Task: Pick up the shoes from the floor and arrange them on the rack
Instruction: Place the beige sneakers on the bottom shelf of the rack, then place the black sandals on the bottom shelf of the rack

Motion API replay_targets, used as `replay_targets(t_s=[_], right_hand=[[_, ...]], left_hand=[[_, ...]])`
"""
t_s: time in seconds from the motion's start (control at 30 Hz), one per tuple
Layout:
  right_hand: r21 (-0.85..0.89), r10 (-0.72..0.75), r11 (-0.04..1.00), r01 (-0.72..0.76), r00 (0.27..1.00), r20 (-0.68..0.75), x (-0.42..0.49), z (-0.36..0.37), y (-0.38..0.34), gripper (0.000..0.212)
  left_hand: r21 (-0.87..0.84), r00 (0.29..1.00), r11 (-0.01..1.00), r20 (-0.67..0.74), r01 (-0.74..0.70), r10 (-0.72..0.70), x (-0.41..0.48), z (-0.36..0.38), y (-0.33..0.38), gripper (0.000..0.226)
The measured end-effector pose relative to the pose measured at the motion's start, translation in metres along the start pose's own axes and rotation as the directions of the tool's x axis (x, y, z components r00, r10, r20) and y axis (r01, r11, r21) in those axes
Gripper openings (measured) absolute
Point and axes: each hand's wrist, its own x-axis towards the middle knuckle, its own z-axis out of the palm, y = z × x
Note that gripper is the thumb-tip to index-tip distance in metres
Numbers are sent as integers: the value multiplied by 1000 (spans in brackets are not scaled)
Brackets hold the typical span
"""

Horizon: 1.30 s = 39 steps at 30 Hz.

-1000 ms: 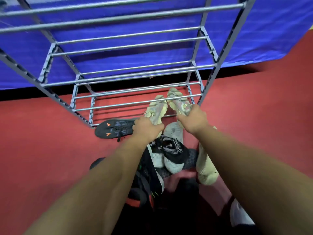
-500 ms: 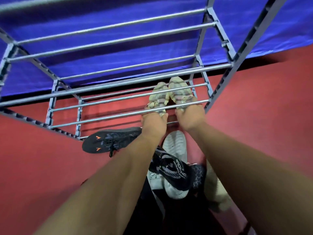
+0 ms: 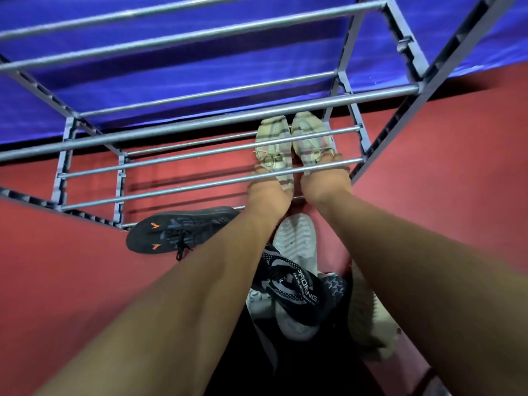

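Reaching through the rack (image 3: 234,182) bars, left hand (image 3: 268,192) grips the heel of one pale knit shoe (image 3: 273,147) and right hand (image 3: 324,185) the other shoe (image 3: 310,141), both side by side on a low shelf, fingers partly hidden behind a rail. On the red floor (image 3: 57,281): flat dark shoe w/ orange marks (image 3: 177,231), white ridged sole (image 3: 295,244), black-white knit shoe (image 3: 291,287) w/ lettering too blurred to read.

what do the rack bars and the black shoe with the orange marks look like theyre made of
Rack bars: probably metal tubing with a smooth grey finish, since long pale highlights run along them. Black shoe: looks like matte woven or synthetic fabric, dull with no shine, with laces; too blurred to tell further.
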Motion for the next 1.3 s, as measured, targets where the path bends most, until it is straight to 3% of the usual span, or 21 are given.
replay_targets(t_s=[0.13,0.2,0.3,0.43,0.57,0.73,0.87,0.93,1.03,1.1,1.17,1.23,1.3], right_hand=[[-389,-173,899,202,979,109,1,5,0,33],[-447,-138,880,164,986,92,1,1,-3,32],[-439,-89,892,109,994,66,-4,-1,-5,33],[-364,-156,922,131,987,-41,-12,5,2,30],[-58,-112,993,103,979,-173,-32,11,13,27],[-4,-170,985,174,960,-225,-71,12,8,41],[68,-219,972,225,973,-78,-92,7,-5,49],[81,-262,963,256,962,76,-103,2,-14,52],[-29,-291,947,320,894,340,-123,-2,-29,66],[-182,-261,909,374,854,450,-136,-1,-34,79],[-305,-204,862,405,828,522,-149,6,-35,88],[-389,-162,820,421,821,547,-161,13,-35,90],[-455,-167,781,427,846,506,-171,19,-33,90]], left_hand=[[-38,1000,999,12,12,-12,-7,-11,-5,54],[-94,999,996,39,5,-1,-11,-13,-4,49],[-121,994,990,73,-73,82,-19,-15,-4,31],[-190,985,973,92,-128,148,-31,-25,-16,11],[-112,984,983,86,-147,157,-55,-39,-40,47],[-41,976,989,160,-145,150,-83,-58,-87,46],[36,991,992,68,-122,119,-98,-83,-97,35],[58,1000,998,-9,-5,6,-104,-96,-107,35],[68,992,990,22,126,-128,-118,-106,-129,22],[6,987,992,103,122,-122,-130,-106,-142,38],[-167,974,976,197,142,-109,-147,-107,-151,54],[-422,945,885,324,196,-54,-163,-105,-160,53],[-473,935,862,356,183,-3,-168,-92,-180,52]])
